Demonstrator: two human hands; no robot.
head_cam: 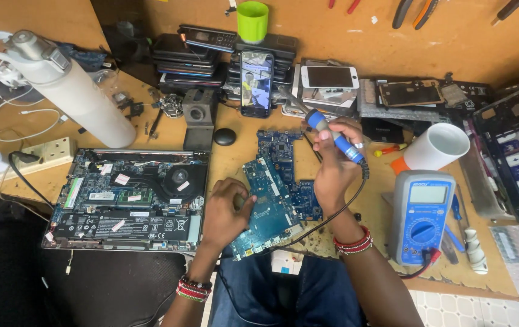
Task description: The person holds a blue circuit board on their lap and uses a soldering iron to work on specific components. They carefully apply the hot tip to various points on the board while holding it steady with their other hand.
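Blue rectangular circuit board (270, 209) tilted in your left hand (226, 212), gripped at its edge; your right hand (332, 160) fisted around blue-handled soldering iron (332, 134).

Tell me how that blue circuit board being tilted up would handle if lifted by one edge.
The blue circuit board is a thin flat panel, so probably stiff and light. Its small exposed parts suggest it is fragile. The left hand props only one edge, so it may slip sideways.
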